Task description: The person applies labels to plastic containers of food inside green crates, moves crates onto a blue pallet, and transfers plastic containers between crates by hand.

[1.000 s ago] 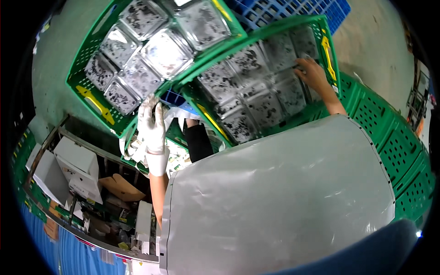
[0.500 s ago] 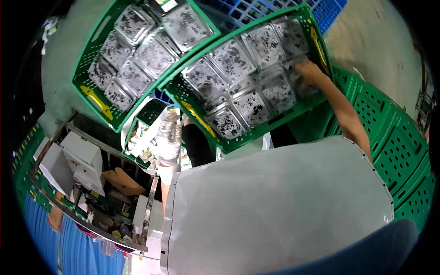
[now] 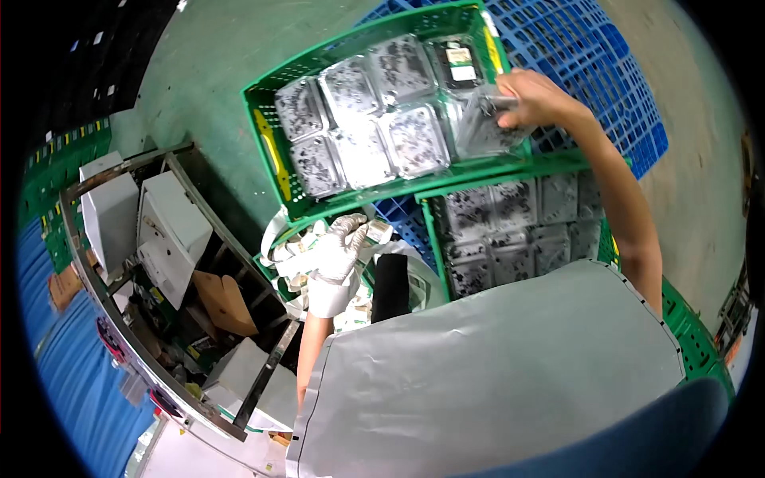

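Note:
My right hand (image 3: 532, 99) is closed on the edge of a clear plastic punnet (image 3: 482, 127), which is tilted at the right end of the far green crate (image 3: 319, 44). More clear punnets with dark contents, one of them a misted punnet (image 3: 349, 86), fill that crate in rows. A punnet with a white label (image 3: 460, 65) lies just beyond my right hand. My left hand (image 3: 339, 253), in a white glove, rests with its fingers partly spread over a heap of white label strips (image 3: 299, 261) in a green basket. Whether it touches a strip is unclear.
Nearer me, a second green crate (image 3: 430, 239) holds rows of similar punnets, partly under my right arm. A blue plastic pallet (image 3: 586, 48) lies beneath. At left stands a metal-framed cart (image 3: 179, 151) with white boxes (image 3: 171, 239). A grey sheet (image 3: 494, 374) covers my front.
My right hand has moved from the near crate's right end to the far crate's, and now holds a punnet there. My left hand stays over the strips. The view has shifted left.

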`<state>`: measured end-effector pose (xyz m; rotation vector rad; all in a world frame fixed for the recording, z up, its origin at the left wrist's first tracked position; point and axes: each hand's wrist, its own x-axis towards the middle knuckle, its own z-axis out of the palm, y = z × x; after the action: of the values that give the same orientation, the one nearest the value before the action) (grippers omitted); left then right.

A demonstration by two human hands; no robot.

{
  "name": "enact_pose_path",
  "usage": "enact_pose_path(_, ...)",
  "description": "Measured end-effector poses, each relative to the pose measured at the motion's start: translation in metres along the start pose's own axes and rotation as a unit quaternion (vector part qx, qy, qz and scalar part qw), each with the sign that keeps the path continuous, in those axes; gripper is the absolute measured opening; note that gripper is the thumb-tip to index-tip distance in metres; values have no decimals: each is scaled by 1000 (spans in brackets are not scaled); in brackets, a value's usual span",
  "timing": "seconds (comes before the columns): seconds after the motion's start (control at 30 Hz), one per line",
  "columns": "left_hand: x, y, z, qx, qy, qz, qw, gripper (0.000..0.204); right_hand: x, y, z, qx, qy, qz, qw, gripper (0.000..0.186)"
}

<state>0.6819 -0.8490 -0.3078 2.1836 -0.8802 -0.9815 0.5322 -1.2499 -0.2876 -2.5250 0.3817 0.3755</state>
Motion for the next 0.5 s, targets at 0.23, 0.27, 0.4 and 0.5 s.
enact_pose_path(0.23,37,-49,-29,-5,36,64,997,18,150,63,33,-207,28,49,977,51)
enact_pose_path(0.27,46,-47,-33,18,30,83,996,18,154,84,50,-300,148,17,942,52)
enact_pose_path(0.4,74,-36,-39,59,6,58,997,20,154,61,88,-219,255,40,941,46)
enact_pose_path(0.5,104,-5,-52,76,17,94,992,24,107,-24,108,-27,108,-54,992,34)
